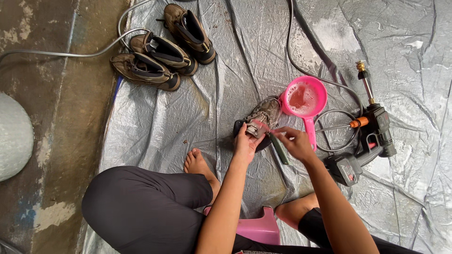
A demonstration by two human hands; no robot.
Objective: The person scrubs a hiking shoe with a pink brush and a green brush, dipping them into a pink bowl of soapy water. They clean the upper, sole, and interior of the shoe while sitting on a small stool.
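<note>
Muddy brown boot (264, 115) gripped at its heel by left hand (246, 143), steadied for scrubbing | right hand (295, 141) pinches pale brush (278, 133) over it | pink soapy scoop (304, 99) just beside, within reach

A crinkled silver tarp (235, 61) covers most of the floor (56, 108), whose bare, stained concrete shows along the left side. On the tarp lie 3 muddy brown boots (162, 49) side by side near its upper left edge, with a grey hose (70, 54) curving past them onto the concrete. A pink scoop (305, 101) of sudsy water sits near the middle, a black pressure-washer gun (372, 136) lies to its right, and a pink stool (259, 228) stands at the bottom.
</note>
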